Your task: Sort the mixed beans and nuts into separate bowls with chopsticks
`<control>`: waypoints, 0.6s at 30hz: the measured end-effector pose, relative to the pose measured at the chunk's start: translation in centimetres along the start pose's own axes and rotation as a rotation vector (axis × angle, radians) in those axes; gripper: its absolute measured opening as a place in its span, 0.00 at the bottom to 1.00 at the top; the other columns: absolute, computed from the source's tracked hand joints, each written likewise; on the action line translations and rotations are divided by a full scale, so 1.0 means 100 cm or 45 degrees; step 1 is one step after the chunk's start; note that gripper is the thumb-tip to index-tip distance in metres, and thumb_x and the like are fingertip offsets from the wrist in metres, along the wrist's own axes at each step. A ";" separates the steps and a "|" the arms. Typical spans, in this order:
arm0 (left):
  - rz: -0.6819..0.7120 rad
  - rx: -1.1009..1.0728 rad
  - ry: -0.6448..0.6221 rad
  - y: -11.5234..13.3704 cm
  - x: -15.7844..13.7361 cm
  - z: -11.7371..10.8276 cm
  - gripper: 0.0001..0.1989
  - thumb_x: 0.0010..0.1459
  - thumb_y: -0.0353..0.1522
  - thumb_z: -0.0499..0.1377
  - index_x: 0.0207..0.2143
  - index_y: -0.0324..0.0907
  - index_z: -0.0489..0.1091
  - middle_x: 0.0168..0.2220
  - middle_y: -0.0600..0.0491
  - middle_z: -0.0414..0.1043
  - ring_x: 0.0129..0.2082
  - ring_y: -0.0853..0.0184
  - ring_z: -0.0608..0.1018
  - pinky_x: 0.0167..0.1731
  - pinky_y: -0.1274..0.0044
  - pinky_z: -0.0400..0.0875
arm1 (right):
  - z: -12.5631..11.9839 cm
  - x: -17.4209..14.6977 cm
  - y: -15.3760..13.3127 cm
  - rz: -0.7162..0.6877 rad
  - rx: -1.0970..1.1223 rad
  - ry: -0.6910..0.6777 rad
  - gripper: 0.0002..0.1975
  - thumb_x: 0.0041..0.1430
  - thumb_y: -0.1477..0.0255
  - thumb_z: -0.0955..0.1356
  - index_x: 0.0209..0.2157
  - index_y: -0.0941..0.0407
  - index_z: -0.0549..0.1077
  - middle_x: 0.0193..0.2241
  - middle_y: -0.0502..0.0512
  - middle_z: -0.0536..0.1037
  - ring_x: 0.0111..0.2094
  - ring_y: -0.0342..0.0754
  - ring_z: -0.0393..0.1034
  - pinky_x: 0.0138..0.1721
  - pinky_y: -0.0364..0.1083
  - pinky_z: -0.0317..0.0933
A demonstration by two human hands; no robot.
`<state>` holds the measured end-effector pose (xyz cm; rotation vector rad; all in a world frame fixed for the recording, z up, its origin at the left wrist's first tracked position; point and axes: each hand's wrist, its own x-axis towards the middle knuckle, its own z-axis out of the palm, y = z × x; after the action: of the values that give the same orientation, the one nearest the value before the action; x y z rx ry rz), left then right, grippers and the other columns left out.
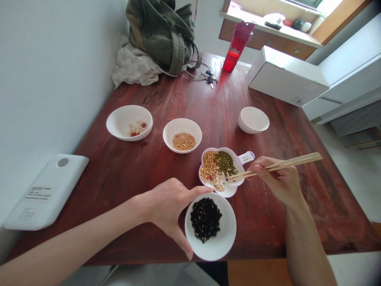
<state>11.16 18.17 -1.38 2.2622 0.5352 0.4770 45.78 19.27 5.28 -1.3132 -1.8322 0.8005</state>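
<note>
My left hand [171,208] curls its thumb and fingers round the left side of a white bowl of black beans [228,238] near the table's front edge. A pair of chopsticks [291,161] is in my right hand [278,180], their tips down in a flower-shaped dish [229,193] with a short handle. Soybeans [208,163], green mung beans [224,161] and pale seed pieces [219,180] with a few reddish ones lie in that dish. Whether the tips pinch anything is too small to tell. The dish sits just beyond the black-bean bowl.
Farther back stand a bowl of soybeans [182,124], a bowl with pale and reddish pieces [119,117] and another white bowl [253,119]. A green bag [160,35], keys [210,79], a red bottle [236,47] and a white box [285,77] line the far side. A white board [47,192] lies left.
</note>
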 end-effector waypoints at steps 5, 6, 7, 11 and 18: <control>-0.001 -0.016 -0.002 0.000 0.000 0.000 0.64 0.40 0.71 0.70 0.71 0.47 0.60 0.38 0.50 0.87 0.26 0.54 0.86 0.33 0.71 0.73 | 0.001 0.000 -0.002 -0.004 0.027 -0.007 0.14 0.73 0.66 0.72 0.31 0.51 0.85 0.29 0.52 0.84 0.31 0.49 0.79 0.32 0.46 0.70; -0.003 -0.023 -0.005 0.000 0.000 0.000 0.64 0.40 0.71 0.70 0.71 0.47 0.60 0.39 0.50 0.88 0.27 0.53 0.86 0.34 0.71 0.73 | 0.001 0.000 -0.001 -0.006 0.026 -0.010 0.14 0.73 0.66 0.72 0.32 0.51 0.85 0.29 0.52 0.84 0.31 0.49 0.79 0.32 0.46 0.70; -0.004 -0.031 -0.006 0.000 0.000 0.000 0.65 0.40 0.71 0.71 0.71 0.47 0.60 0.39 0.50 0.88 0.27 0.53 0.86 0.34 0.70 0.73 | 0.001 0.000 -0.001 -0.005 0.025 -0.013 0.14 0.73 0.66 0.72 0.32 0.51 0.85 0.29 0.52 0.84 0.31 0.49 0.79 0.32 0.46 0.71; -0.009 -0.037 0.012 0.000 0.000 0.000 0.67 0.36 0.71 0.72 0.71 0.46 0.61 0.39 0.49 0.88 0.28 0.52 0.87 0.34 0.70 0.74 | 0.001 0.000 0.000 0.011 0.021 -0.023 0.13 0.73 0.66 0.72 0.33 0.51 0.85 0.30 0.53 0.85 0.32 0.50 0.80 0.33 0.46 0.71; -0.001 -0.021 0.031 0.001 0.000 0.000 0.67 0.35 0.71 0.72 0.71 0.46 0.63 0.38 0.50 0.88 0.26 0.52 0.87 0.33 0.71 0.74 | 0.001 -0.001 0.001 0.009 0.034 -0.030 0.13 0.74 0.67 0.72 0.33 0.51 0.85 0.30 0.53 0.85 0.32 0.49 0.79 0.33 0.46 0.71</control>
<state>11.20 18.14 -1.25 2.2433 0.5425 0.5071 45.74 19.21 5.11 -1.2989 -1.8301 0.8449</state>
